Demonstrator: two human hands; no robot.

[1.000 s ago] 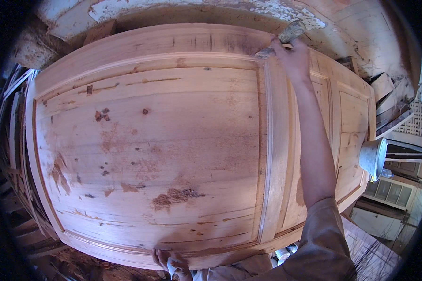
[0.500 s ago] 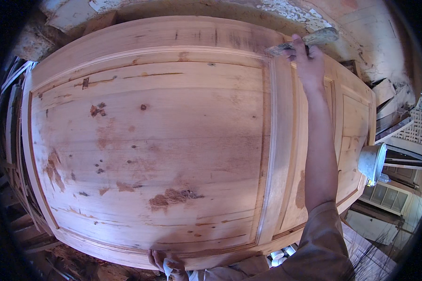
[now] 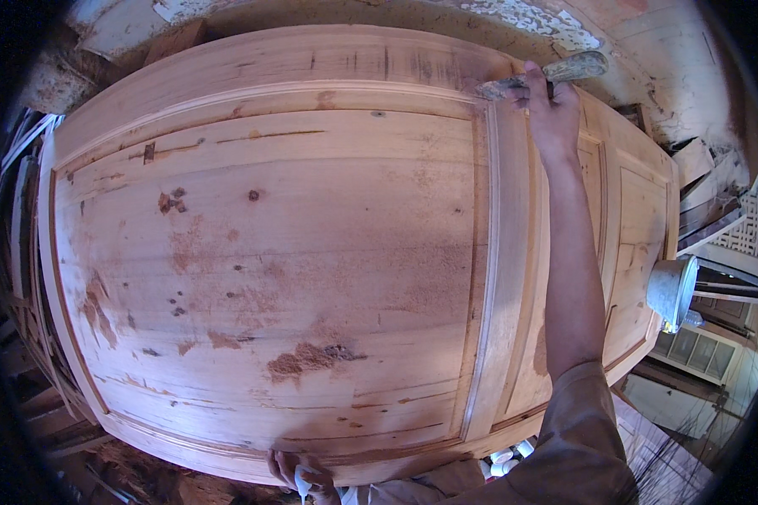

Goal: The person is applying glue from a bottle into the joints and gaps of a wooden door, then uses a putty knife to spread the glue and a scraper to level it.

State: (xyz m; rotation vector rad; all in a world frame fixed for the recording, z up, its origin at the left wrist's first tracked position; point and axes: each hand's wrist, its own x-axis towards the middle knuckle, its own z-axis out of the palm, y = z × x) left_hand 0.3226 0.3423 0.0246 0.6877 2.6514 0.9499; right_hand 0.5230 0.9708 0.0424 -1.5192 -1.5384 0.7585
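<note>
A large panelled wooden door (image 3: 312,194) lies flat before me, with brown filler-like patches, knots and cracks in its surface. My right hand (image 3: 554,114) reaches to the far edge and is closed around a flat-bladed hand tool with a thick, worn grey handle (image 3: 583,66). Its blade points left and rests at the frame near the corner of the big panel. At the near edge my left hand (image 3: 299,471) is closed on a small pale bottle with a narrow tip (image 3: 302,483), held low against the door's rim. Most of that bottle is hidden.
A pale bucket (image 3: 670,290) stands at the door's right end. Several white containers (image 3: 505,461) show below the near edge, beside my body. Timber strips (image 3: 27,227) are stacked at the left, and a stained wall (image 3: 648,76) runs behind the far edge.
The view has shifted very slightly. Both hands keep their places and grips, and the blade stays at nearly the same spot on the frame.
</note>
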